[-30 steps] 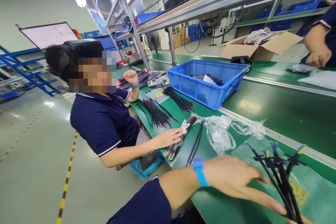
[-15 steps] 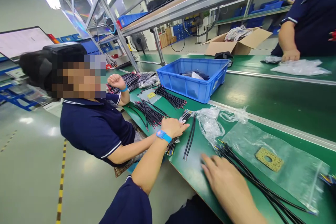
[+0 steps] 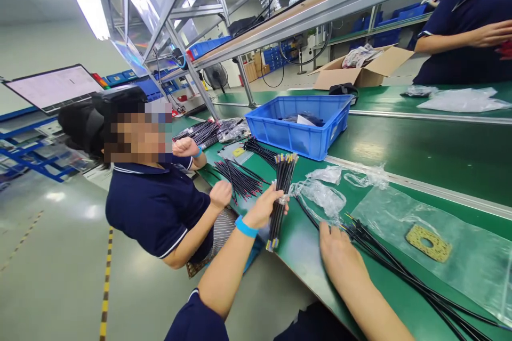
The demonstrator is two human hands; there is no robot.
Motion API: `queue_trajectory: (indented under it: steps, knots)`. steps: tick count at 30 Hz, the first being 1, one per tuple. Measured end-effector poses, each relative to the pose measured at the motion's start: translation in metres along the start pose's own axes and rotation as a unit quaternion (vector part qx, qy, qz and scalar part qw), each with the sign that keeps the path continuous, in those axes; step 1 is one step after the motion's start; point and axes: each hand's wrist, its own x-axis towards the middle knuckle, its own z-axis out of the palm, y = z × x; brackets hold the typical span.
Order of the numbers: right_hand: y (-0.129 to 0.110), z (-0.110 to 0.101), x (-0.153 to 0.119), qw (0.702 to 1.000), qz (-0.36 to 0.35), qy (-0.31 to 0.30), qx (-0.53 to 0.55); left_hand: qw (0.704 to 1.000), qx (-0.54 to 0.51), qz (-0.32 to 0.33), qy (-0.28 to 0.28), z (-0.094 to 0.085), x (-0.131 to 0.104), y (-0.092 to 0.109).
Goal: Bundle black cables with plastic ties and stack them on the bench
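My left hand (image 3: 264,206) is closed around a bundle of short black cables (image 3: 285,176), held upright and slightly tilted over the table's edge. Coloured wire ends show at its top and bottom, with clear wrap around its middle. My right hand (image 3: 340,253) is low over the green table, its fingers curled down on a few loose black cables (image 3: 307,210); the fingertips are partly hidden. Longer black cables (image 3: 394,272) lie just right of that hand. Crumpled clear plastic (image 3: 326,197) lies between the two hands.
A co-worker (image 3: 156,213) sits close on the left beside piles of black cables (image 3: 240,177). A blue bin (image 3: 298,136) stands further back. A yellow sponge (image 3: 429,243) lies on a clear bag (image 3: 476,272) at right. Another person (image 3: 464,37) stands across the table.
My left hand has raised the bundle upright from low by the table edge. My right hand has closed on the loose cables, which have shifted right. The co-worker's near hand has drawn back.
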Motion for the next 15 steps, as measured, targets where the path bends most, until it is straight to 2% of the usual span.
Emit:
queue_trajectory:
  steps: [2, 4, 6, 8, 11, 13, 15]
  knots:
    - [0.008, 0.006, -0.007, 1.000, 0.004, -0.008, 0.017, 0.996, -0.092, 0.003, 0.008, 0.015, -0.014, 0.000]
    - [0.019, 0.013, -0.018, 0.999, 0.000, -0.024, 0.035, 0.975, -0.224, 0.000, 0.010, 0.030, -0.027, -0.001]
    - [0.033, 0.019, -0.033, 0.997, 0.002, -0.034, 0.075, 0.929, -0.370, -0.012, 0.000, 0.042, -0.038, -0.003]
    - [0.050, 0.019, -0.052, 0.985, 0.016, -0.010, 0.172, 0.888, -0.460, -0.015, -0.011, 0.051, -0.047, -0.007]
    - [0.068, 0.008, -0.078, 0.938, 0.043, 0.061, 0.339, 0.886, -0.463, 0.015, -0.019, 0.064, -0.057, -0.012]
    - [0.069, -0.002, -0.091, 0.918, 0.048, 0.081, 0.384, 0.890, -0.454, 0.034, -0.030, 0.075, -0.062, -0.011]
    - [0.065, -0.009, -0.099, 0.914, 0.052, 0.098, 0.391, 0.888, -0.456, 0.038, -0.046, 0.089, -0.065, -0.007]
